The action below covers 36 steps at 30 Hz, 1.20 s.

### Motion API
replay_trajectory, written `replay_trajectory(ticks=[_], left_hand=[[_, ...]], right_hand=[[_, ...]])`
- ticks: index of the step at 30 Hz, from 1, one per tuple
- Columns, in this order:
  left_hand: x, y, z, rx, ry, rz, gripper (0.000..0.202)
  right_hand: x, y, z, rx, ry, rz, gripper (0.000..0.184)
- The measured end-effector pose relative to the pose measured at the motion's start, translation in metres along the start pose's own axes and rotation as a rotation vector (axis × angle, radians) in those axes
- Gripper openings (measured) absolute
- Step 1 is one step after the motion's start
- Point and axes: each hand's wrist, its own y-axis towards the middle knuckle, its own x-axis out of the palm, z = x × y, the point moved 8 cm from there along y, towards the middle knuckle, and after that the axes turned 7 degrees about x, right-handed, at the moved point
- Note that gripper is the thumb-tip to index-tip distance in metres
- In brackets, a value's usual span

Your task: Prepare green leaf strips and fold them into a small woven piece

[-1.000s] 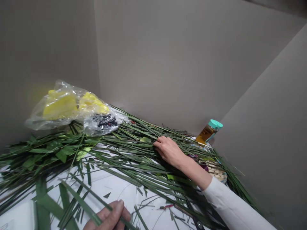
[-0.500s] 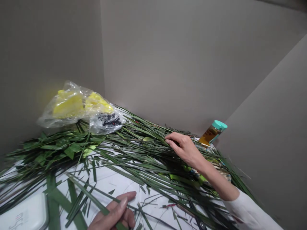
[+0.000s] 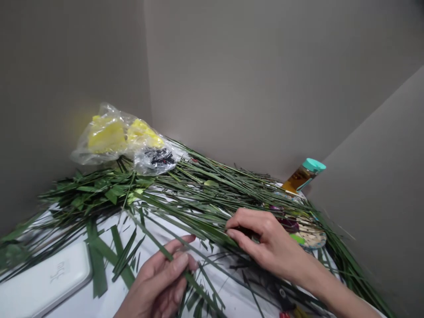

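Left hand (image 3: 165, 278) pinches flat green strip (image 3: 154, 240); right hand (image 3: 268, 243), seemingly broader leaf (image 3: 215, 231).

Head camera looking forward and down over a white tabletop (image 3: 102, 307)

The single view comes from the person's own head, facing a corner of grey walls (image 3: 232, 79). The left hand (image 3: 165, 280) and right hand (image 3: 266, 243) sit close at the bottom; the teal-capped bottle (image 3: 302, 177) and clear plastic bag (image 3: 124, 137) lie farther off
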Motion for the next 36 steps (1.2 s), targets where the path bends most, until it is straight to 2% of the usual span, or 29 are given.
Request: replay_trajectory(ticks=[4,7,14,19,23,28,31,33,36], left_hand=[[-0.006,0.003,0.0,0.013,-0.084,0.082,0.035],[-0.012,0.006,-0.001,0.043,-0.09,0.102,0.028],[-0.016,0.001,0.009,0.104,-0.035,0.129,0.029],[-0.008,0.0,0.013,0.122,-0.033,0.082,0.027],[-0.004,-0.004,0.013,0.108,-0.024,0.093,0.029],[-0.005,-0.008,0.014,0.09,-0.072,0.128,0.03],[-0.007,-0.007,0.013,0.079,-0.104,0.14,0.033],[-0.008,-0.004,0.014,0.092,-0.12,0.146,0.033],[-0.009,0.001,0.016,0.118,-0.154,0.151,0.029]], right_hand=[[0.021,-0.016,-0.016,-0.115,-0.121,-0.024,0.019],[0.032,-0.024,-0.023,-0.133,-0.15,-0.059,0.023],[0.033,-0.019,-0.015,0.133,0.105,-0.177,0.022],[0.047,-0.019,-0.012,0.245,0.205,-0.262,0.009],[0.056,-0.013,-0.021,0.24,0.349,-0.291,0.014],[0.075,-0.011,-0.014,0.419,0.834,-0.468,0.026],[0.08,-0.012,-0.011,0.468,1.0,-0.494,0.031],[0.078,-0.013,-0.012,0.43,0.915,-0.472,0.03],[0.066,-0.015,-0.016,0.268,0.487,-0.315,0.022]])
